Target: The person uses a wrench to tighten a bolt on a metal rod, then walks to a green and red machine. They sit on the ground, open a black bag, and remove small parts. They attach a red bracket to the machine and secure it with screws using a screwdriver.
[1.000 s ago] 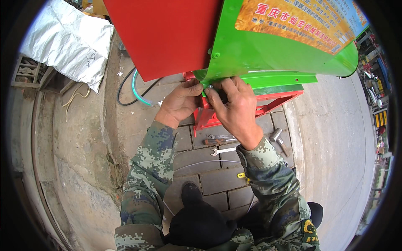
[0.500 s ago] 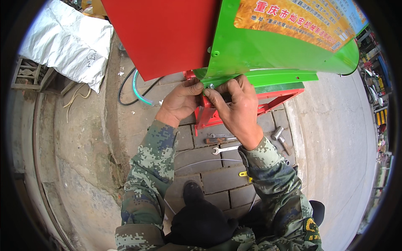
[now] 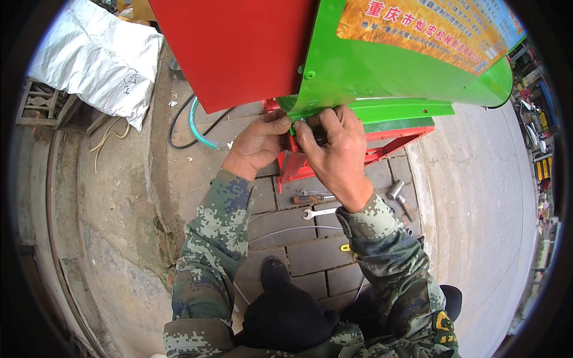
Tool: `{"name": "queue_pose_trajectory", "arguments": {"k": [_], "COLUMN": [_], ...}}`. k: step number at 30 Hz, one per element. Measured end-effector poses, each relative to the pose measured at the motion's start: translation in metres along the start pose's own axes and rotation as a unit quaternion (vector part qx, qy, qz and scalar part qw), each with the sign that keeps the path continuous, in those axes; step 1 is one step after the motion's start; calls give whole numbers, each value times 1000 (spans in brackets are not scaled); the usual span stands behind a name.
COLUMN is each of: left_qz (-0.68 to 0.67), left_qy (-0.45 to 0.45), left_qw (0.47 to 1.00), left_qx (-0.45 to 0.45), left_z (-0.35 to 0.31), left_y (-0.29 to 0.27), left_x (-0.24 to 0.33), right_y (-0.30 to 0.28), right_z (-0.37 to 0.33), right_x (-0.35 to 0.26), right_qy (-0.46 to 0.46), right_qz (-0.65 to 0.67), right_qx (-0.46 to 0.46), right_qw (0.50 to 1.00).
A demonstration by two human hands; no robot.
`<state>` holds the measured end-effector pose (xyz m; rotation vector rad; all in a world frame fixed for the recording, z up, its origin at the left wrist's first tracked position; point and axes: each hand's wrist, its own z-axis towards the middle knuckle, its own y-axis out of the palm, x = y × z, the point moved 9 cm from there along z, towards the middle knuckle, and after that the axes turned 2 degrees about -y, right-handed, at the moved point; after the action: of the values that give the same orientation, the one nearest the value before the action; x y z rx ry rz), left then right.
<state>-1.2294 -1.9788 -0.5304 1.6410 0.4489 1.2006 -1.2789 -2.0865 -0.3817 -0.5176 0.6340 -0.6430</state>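
Observation:
A green sheet-metal housing (image 3: 370, 77) rests with its bottom flange on a red metal frame (image 3: 400, 139). My right hand (image 3: 339, 149) is closed at the flange's near corner, thumb and fingers pinching round a small shiny bolt (image 3: 301, 122) that they largely cover. Just left of it, my left hand (image 3: 258, 144) is closed too. Its thumb presses at the corner's edge, while its other fingers curl out of sight behind the frame, so what they hold is hidden.
A red panel (image 3: 233, 53) adjoins the housing. On the paving below lie an open-end wrench (image 3: 319, 213), a screwdriver (image 3: 307, 199), a hammer (image 3: 400, 197) and a yellow tool (image 3: 345, 247). Hoses (image 3: 195, 128) curve at left, near a white sack (image 3: 98, 62).
My right thumb has shifted slightly and now covers more of the bolt, which showed plainly before. My left hand stays at the corner almost unmoved.

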Motion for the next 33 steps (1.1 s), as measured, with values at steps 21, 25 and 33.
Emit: {"name": "queue_pose_trajectory", "arguments": {"k": [21,25,33], "left_qz": [-6,-6,-10], "left_qy": [-15,-20,-15], "left_qw": [1000,1000,1000], "left_qx": [-7,-9,-4], "left_z": [-2,0,0], "left_y": [7,10,9], "left_x": [0,0,1], "right_y": [-6,-15,-11], "right_z": [-3,-4,-8], "right_x": [-8,-8,-10], "right_qy": [-41,-32,-30], "right_qz": [-20,25,-38], "right_qx": [-26,47,9], "right_qw": [999,998,999]}}
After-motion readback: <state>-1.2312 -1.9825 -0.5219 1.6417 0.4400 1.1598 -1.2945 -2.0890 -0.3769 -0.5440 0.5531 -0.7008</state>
